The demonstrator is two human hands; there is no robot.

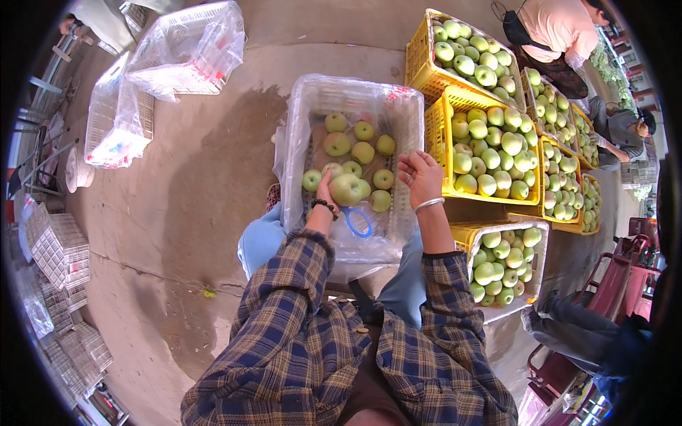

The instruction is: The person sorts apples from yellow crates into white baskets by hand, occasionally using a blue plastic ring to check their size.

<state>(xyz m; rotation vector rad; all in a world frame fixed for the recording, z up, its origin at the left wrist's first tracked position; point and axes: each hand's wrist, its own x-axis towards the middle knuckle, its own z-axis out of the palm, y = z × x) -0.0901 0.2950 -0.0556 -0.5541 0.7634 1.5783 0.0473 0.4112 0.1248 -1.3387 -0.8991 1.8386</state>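
Note:
My left hand (pixel 326 193) grips a large green apple (pixel 344 190) above a white plastic crate (pixel 409 120) lined with clear film. Another pale green apple (pixel 364 188) shows right beside it, partly covered; I cannot tell if the hand holds that one too. Close to my left wrist is a blue ring (pixel 358 222), perhaps a fruit-sizing ring. Several loose apples lie on the bottom of the crate, among them a blushed one (pixel 337 144). Over the crate's right rim, my right hand (pixel 422 174) has loosely bent fingers, with nothing visible in them.
Yellow crates full of apples (pixel 493 152) stand close on the right, with another filled crate (pixel 503 269) nearer me. Film-lined white crates (pixel 186 50) sit at the upper left. Stacked crates (pixel 61 250) line the left edge. People work at the upper right; another's legs (pixel 567 327) show lower right.

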